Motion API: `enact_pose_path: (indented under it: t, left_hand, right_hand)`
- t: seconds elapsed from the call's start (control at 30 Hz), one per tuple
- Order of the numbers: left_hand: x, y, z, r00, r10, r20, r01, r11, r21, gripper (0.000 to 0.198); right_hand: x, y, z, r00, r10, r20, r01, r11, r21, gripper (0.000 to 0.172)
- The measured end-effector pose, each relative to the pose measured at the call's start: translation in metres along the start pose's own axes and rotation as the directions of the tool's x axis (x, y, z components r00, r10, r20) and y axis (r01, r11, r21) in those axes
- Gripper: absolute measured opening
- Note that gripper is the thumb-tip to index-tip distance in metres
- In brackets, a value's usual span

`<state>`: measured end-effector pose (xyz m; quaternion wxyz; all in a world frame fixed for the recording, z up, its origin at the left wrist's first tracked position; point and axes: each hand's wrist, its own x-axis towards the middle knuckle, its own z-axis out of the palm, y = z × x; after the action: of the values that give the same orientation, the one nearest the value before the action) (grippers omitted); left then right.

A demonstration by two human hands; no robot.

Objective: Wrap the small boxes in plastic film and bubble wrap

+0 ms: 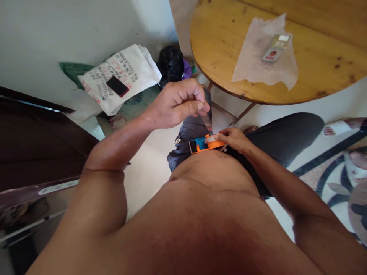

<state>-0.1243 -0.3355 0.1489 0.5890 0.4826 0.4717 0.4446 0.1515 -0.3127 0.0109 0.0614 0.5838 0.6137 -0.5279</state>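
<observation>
My right hand (pixel 234 138) is closed on the end of an orange and blue tape dispenser (pixel 203 143), which rests at my waist, above my lap. Part of a roll of tape shows in its orange side. Raised in front of and above the dispenser, my left hand (pixel 183 102) has its thumb pressed against curled fingers. Whatever may be between those fingertips is hidden or too small to see. On the wooden table (pixel 218 57), a small box (pixel 275 48) with a red and white label lies on a translucent plastic sheet (pixel 249 65).
By the wall at the left, a dark phone (pixel 117 86) lies on a white printed sack (pixel 140 68). A black plastic bag (pixel 170 63) sits beside it. The table's rounded edge is ahead and to the right. A dark brown cabinet (pixel 34 141) stands at far left.
</observation>
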Motion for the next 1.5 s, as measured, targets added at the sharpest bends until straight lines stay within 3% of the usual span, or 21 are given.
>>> enact_pose_path:
  t: [0.07, 0.2, 0.33, 0.5, 0.63, 0.77, 0.9, 1.0, 1.13, 1.33, 1.4, 1.5]
  left_hand:
    - [0.0, 0.001, 0.002, 0.999, 0.033, 0.032, -0.034, 0.999, 0.042, 0.022]
    - [0.001, 0.001, 0.005, 0.998, 0.058, 0.0, -0.058, 0.998, -0.019, 0.015]
    - [0.003, -0.003, 0.003, 0.988, 0.132, 0.081, -0.137, 0.989, 0.063, 0.017]
    - [0.004, -0.006, -0.001, 0.993, 0.1, 0.068, -0.109, 0.986, 0.129, 0.026]
    - [0.004, -0.006, -0.003, 0.982, 0.138, 0.128, -0.162, 0.967, 0.197, 0.017]
    - [0.002, -0.006, -0.007, 0.968, 0.179, 0.177, -0.223, 0.935, 0.275, 0.012]
    - [-0.002, -0.001, -0.015, 0.952, 0.186, 0.245, -0.271, 0.883, 0.383, 0.008]
    - [-0.006, 0.005, -0.027, 0.93, 0.183, 0.318, -0.32, 0.829, 0.458, 0.007]
    - [-0.011, 0.011, -0.046, 0.919, 0.126, 0.373, -0.326, 0.777, 0.539, 0.013]
    - [-0.021, 0.016, -0.067, 0.898, 0.044, 0.438, -0.333, 0.718, 0.611, 0.018]
    - [-0.023, 0.018, -0.071, 0.882, 0.027, 0.471, -0.362, 0.679, 0.639, 0.019]
    - [-0.027, 0.023, -0.075, 0.887, 0.028, 0.46, -0.364, 0.656, 0.661, 0.02]
  right_hand:
    - [-0.002, 0.002, 0.0, 1.0, 0.004, 0.014, -0.004, 1.0, -0.003, 0.042]
    - [0.0, 0.012, 0.002, 0.984, -0.001, 0.178, -0.053, 0.954, 0.296, 0.045]
    - [0.002, 0.024, 0.008, 0.971, 0.005, 0.238, -0.116, 0.883, 0.455, 0.06]
    - [-0.005, 0.016, 0.01, 0.988, 0.061, 0.141, -0.101, 0.95, 0.297, 0.069]
    - [-0.011, -0.004, 0.008, 0.995, 0.069, 0.074, -0.075, 0.994, 0.085, 0.072]
    - [-0.014, -0.019, 0.01, 0.997, 0.078, 0.018, -0.075, 0.991, -0.114, 0.074]
    - [-0.015, -0.019, 0.014, 0.998, 0.046, -0.042, -0.055, 0.967, -0.248, 0.077]
    - [-0.013, -0.008, 0.012, 1.0, -0.006, -0.009, 0.004, 0.972, -0.233, 0.076]
    - [-0.006, 0.012, 0.003, 0.989, -0.088, 0.121, 0.102, 0.988, -0.117, 0.082]
    - [0.005, 0.039, -0.004, 0.911, -0.294, 0.289, 0.284, 0.956, 0.079, 0.11]
    - [0.01, 0.043, -0.003, 0.918, -0.29, 0.269, 0.287, 0.957, 0.052, 0.103]
    - [0.018, 0.043, -0.002, 0.938, -0.311, 0.155, 0.307, 0.951, 0.048, 0.075]
